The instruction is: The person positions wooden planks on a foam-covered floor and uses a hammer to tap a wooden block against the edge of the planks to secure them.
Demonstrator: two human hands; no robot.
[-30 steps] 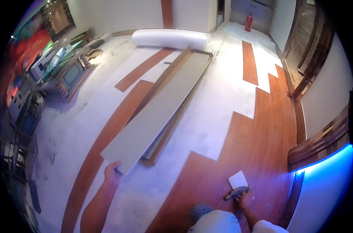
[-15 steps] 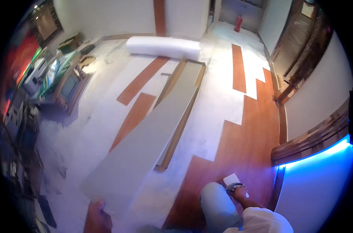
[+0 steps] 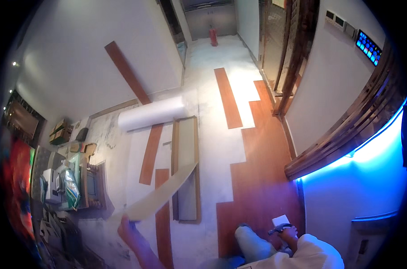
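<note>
My left hand (image 3: 128,226) is closed on the near end of a pale floor plank (image 3: 165,190). The plank slants up and to the right, its far end over an open long cardboard box (image 3: 197,201). More pale material lies inside the box. At the lower right, my right hand (image 3: 291,232) is closed round a dark tool (image 3: 277,230) that looks like a hammer; its shape is partly hidden by the fingers. A small white block (image 3: 281,220) is just beyond that hand, over the laid reddish-brown planks (image 3: 266,179). My bent knee (image 3: 246,237) is beside the hand.
Loose brown planks (image 3: 150,157) lie left of the box, and another (image 3: 228,98) lies farther off. A white roll (image 3: 152,113) lies behind the box. Cluttered furniture (image 3: 84,188) stands left. A wooden ledge (image 3: 320,166) with blue light runs along the right wall. A red extinguisher (image 3: 213,36) stands far back.
The plank has turned from showing its broad face to a narrower, tilted view, and its far end has come nearer along the box. My view has swung right; the right hand keeps its hold.
</note>
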